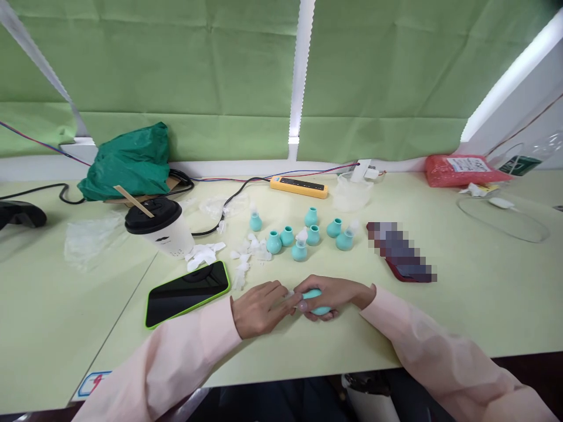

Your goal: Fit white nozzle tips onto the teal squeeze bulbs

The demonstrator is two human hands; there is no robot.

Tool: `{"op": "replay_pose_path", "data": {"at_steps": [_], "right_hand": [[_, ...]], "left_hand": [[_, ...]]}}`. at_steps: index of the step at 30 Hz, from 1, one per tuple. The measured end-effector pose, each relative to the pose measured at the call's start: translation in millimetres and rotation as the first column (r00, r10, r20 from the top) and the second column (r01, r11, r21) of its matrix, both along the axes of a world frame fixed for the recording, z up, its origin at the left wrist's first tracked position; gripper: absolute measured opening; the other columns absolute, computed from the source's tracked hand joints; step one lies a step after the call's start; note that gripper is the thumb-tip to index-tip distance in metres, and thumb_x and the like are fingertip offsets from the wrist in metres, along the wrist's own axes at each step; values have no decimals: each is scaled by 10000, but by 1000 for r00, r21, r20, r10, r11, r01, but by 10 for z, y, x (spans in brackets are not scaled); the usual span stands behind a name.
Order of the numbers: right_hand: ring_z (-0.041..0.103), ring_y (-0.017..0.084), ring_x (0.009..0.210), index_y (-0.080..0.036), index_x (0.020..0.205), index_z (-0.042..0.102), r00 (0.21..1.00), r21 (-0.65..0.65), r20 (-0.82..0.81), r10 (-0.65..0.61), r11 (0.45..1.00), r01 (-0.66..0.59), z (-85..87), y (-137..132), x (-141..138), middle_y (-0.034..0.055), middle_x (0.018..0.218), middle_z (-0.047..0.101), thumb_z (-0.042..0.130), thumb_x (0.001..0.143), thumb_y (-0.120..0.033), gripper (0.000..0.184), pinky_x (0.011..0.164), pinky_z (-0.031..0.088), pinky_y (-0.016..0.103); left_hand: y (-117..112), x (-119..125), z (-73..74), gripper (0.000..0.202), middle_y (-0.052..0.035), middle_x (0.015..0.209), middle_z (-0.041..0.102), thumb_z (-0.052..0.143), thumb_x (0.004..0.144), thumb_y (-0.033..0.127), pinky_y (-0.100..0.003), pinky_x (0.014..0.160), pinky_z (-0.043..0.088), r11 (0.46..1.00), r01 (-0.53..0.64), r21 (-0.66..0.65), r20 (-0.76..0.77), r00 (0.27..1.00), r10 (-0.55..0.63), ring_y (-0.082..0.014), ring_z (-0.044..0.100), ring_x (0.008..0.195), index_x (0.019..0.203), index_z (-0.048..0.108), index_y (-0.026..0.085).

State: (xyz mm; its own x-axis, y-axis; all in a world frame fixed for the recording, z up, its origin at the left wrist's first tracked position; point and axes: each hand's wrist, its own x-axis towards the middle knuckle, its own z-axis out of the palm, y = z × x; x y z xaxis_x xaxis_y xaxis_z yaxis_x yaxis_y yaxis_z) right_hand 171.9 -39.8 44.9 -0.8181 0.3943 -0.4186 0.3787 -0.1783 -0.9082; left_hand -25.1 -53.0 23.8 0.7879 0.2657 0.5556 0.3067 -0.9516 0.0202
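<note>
Near the table's front edge, my right hand (324,290) is wrapped round a small turquoise bulb-shaped pot (317,302), held on its side with its neck to the left. My left hand (264,308) meets it there, its fingertips closed on a small translucent piece (289,296) at the pot's mouth. Fingers partly hide that piece. Beyond my hands stand several more such pots, among them an open one (273,242). Three have whitish, clear stuff sticking up from their mouths, including a front pot (299,251). White translucent scraps (251,252) lie left of the group.
At left are a black-screened phone (187,293), a lidded paper cup (160,228), crumpled tissue (204,255) and a green bag (127,163). A yellow power strip (299,187) lies at the back. To the right are a pixelated red-edged object (402,255) and a red package (461,170).
</note>
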Motion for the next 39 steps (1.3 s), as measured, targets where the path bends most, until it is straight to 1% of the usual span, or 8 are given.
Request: {"op": "replay_pose_path", "data": {"at_steps": [3, 5, 9, 14, 20, 25, 32, 39], "right_hand": [[399, 31, 407, -140, 872, 531, 992, 80, -87, -88, 992, 95, 3, -5, -13, -12, 616, 503, 500, 718, -407, 310, 360, 333, 159], [454, 48, 472, -136, 862, 536, 969, 144, -165, -182, 968, 206, -4, -3, -18, 11, 685, 537, 532, 705, -371, 283, 434, 393, 183], [537, 105, 592, -130, 807, 553, 906, 197, -282, -315, 905, 376, -30, -13, -38, 28, 719, 574, 572, 677, -319, 230, 588, 444, 254], [554, 178, 731, -141, 757, 611, 867, 395, -273, -418, 773, 497, -87, -73, -71, 35, 740, 618, 638, 598, -298, 225, 665, 441, 283], [557, 184, 756, -169, 803, 618, 776, 521, -311, -549, 584, 622, -144, -96, -75, 37, 811, 624, 664, 556, -316, 290, 664, 444, 277], [546, 166, 766, -185, 817, 600, 769, 635, -337, -543, 472, 612, -125, -102, -92, 26, 820, 599, 630, 602, -336, 264, 672, 431, 268], [530, 151, 739, -179, 882, 555, 815, 684, -306, -492, 482, 548, -110, -99, -77, 41, 843, 573, 552, 688, -328, 244, 674, 421, 272], [534, 156, 767, -180, 940, 557, 863, 714, -278, -422, 509, 480, -97, -125, -109, 38, 864, 592, 516, 721, -320, 263, 682, 415, 266]], "left_hand": [[127, -178, 150, 371, -133, 858, 535, 349, 789, 308, -275, 612, 434, 999, 8, -47, 151, 989, -1, -184, 509, 799, 1076, 427, 86], [224, -327, 294, 283, -108, 815, 550, 332, 797, 258, -256, 612, 426, 971, -204, -125, 214, 950, 227, -154, 518, 740, 946, 517, 103], [361, -483, 440, 283, -54, 692, 558, 425, 733, 380, -266, 589, 404, 715, -667, -212, -159, 745, 648, -170, 520, 693, 705, 585, 148], [391, -364, 253, 304, -84, 784, 555, 461, 705, 389, -284, 558, 402, 575, -815, -75, -522, 523, 674, -221, 515, 759, 821, 592, 140], [373, -287, 192, 215, -81, 853, 556, 419, 760, 274, -270, 592, 400, 639, -769, -12, -534, 545, 646, -217, 476, 867, 813, 584, 147], [368, -296, 236, 227, -61, 851, 568, 459, 725, 309, -276, 569, 401, 563, -825, -54, -570, 488, 661, -218, 504, 834, 878, 557, 172], [360, -305, 206, 200, -75, 799, 587, 416, 734, 266, -273, 508, 411, 629, -775, -65, -492, 573, 655, -230, 535, 792, 769, 580, 155], [238, -235, 192, 160, -29, 742, 625, 512, 662, 222, -233, 596, 459, 847, -426, -317, 127, 867, 483, -133, 577, 652, 798, 559, 150]]}}
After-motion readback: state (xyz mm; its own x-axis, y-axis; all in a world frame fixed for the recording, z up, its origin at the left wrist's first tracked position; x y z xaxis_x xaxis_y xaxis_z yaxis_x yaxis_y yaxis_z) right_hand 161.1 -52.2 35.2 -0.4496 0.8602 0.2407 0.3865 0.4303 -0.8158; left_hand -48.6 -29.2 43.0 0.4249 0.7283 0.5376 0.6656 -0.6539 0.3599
